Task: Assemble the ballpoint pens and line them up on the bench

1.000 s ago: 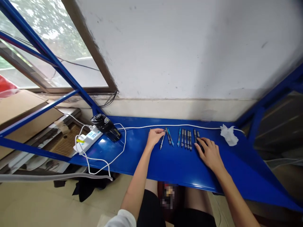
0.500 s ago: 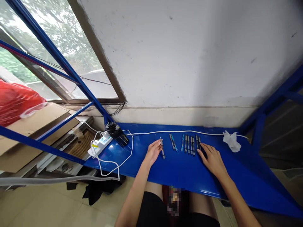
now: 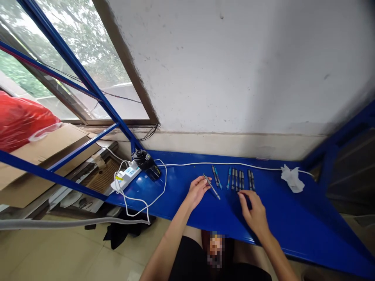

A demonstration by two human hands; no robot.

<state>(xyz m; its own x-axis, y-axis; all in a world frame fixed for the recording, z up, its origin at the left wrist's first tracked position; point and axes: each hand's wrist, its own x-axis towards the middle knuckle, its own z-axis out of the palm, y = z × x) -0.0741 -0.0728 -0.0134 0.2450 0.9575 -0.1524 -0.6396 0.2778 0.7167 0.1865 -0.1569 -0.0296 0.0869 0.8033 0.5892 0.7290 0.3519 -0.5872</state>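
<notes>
My left hand (image 3: 198, 191) pinches a grey pen (image 3: 213, 189), which slants down to the right above the blue table (image 3: 205, 214). My right hand (image 3: 254, 208) hovers with thumb and fingers apart, just below the row of pens, and nothing shows between its fingers. Several dark pens (image 3: 236, 179) lie side by side beyond it, with a blue pen (image 3: 229, 178) at their left end. Two more dark pens (image 3: 251, 180) lie a little to the right. Nearer my left hand, a dark pen (image 3: 215, 175) rests beside another blue pen (image 3: 218, 178).
A black bottle (image 3: 148, 166) lies by a white power strip (image 3: 126, 177) at the table's left end, with a looped white cable (image 3: 165, 183). Crumpled white tissue (image 3: 292, 178) sits at the right. Blue metal bars (image 3: 111, 111) rise at the left, near a cardboard box (image 3: 55, 150).
My right hand has moved left and toward me, away from the two rightmost pens. The pen in my left hand has tilted, its lower end swinging right. The view has shifted slightly.
</notes>
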